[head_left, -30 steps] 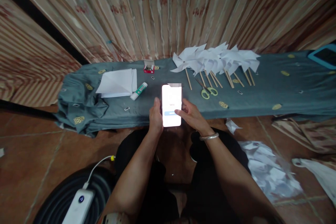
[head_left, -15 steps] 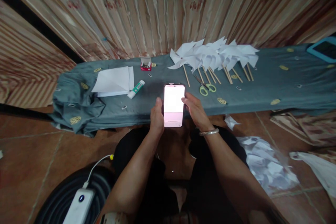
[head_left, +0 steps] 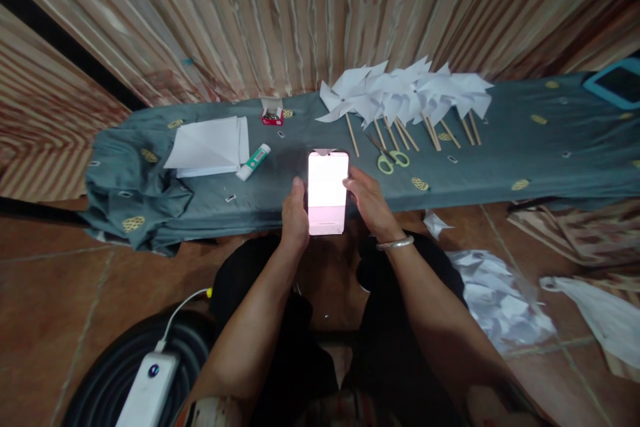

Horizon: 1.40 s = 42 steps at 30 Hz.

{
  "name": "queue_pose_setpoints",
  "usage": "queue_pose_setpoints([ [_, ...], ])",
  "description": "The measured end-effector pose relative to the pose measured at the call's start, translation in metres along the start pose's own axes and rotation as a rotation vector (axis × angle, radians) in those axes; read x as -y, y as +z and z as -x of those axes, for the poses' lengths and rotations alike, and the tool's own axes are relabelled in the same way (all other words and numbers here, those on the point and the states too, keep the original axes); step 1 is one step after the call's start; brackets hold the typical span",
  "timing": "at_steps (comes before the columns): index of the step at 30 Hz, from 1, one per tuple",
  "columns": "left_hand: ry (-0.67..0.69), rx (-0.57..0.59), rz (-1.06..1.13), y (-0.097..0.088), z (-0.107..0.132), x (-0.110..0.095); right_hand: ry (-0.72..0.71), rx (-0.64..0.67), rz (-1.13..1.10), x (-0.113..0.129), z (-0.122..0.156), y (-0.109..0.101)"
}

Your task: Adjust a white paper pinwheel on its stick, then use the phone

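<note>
A smartphone [head_left: 327,195] with a bright white and pink screen is held upright over the front edge of the cloth-covered surface. My left hand [head_left: 296,215] grips its left side, the thumb along the edge. On the other side my right hand [head_left: 369,203] holds the phone too, its thumb tip at the edge of the screen. The fingers behind the phone are hidden. Just right of it lie green-handled scissors [head_left: 393,160]. A glue stick [head_left: 253,161] lies to the left, against a stack of white paper [head_left: 203,145].
Several white paper pinwheels [head_left: 405,90] on wooden sticks lie in a row at the back. A small red box [head_left: 273,113] stands open. A blue-framed tablet [head_left: 615,83] is at far right. On the floor are a bag of paper scraps [head_left: 505,300] and a white power bank [head_left: 150,387].
Both hands still hold the phone. The whole view has shifted slightly, so everything appears a little higher and further left. The grip looks the same.
</note>
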<state>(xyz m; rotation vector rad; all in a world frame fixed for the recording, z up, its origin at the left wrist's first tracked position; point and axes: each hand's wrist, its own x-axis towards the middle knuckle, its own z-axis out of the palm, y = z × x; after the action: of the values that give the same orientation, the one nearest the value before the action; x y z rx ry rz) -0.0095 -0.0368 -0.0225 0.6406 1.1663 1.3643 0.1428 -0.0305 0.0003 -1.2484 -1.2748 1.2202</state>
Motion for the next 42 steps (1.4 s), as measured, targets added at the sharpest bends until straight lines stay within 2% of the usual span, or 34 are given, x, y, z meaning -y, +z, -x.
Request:
queue_pose_setpoints([
  [12,-0.02,-0.01,-0.056,0.005,0.005,-0.007,-0.071,0.026,-0.05,-0.003,-0.003,0.002],
  [20,-0.016,-0.013,-0.019,0.003,0.002,-0.004,-0.012,-0.01,-0.031,-0.005,-0.001,0.0],
  [27,0.007,-0.018,0.066,0.003,-0.001,-0.01,0.057,0.087,0.006,0.003,0.007,-0.002],
  [34,0.018,-0.035,0.073,0.0,-0.005,-0.01,0.062,0.175,0.017,0.005,0.009,0.0],
  [42,0.028,-0.026,0.059,0.001,-0.005,-0.009,0.051,0.192,-0.041,0.005,0.007,0.003],
])
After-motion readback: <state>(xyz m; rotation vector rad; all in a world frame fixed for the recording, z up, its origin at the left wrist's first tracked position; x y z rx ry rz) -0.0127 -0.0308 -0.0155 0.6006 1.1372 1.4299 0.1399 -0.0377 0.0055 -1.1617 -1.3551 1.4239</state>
